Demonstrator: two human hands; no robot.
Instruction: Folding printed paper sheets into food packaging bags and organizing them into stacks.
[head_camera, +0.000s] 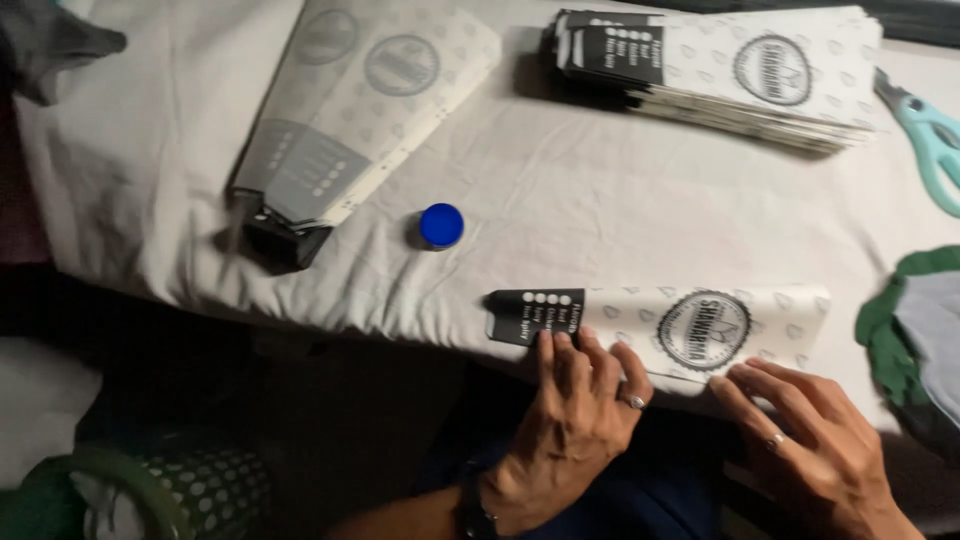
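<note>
**Single head view, looking down**

My one camera sits on my head, tilted steeply down and forward over the table (560, 200). It is close: my hands fill the lower edge, the table's far side runs along the top.

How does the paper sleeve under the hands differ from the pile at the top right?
The single sleeve lies alone at the table's near edge, pressed flat by the left hand and right hand; the stack holds many layered sleeves, untouched, at the far side. Both are white with a black end panel and a round emblem.
</note>
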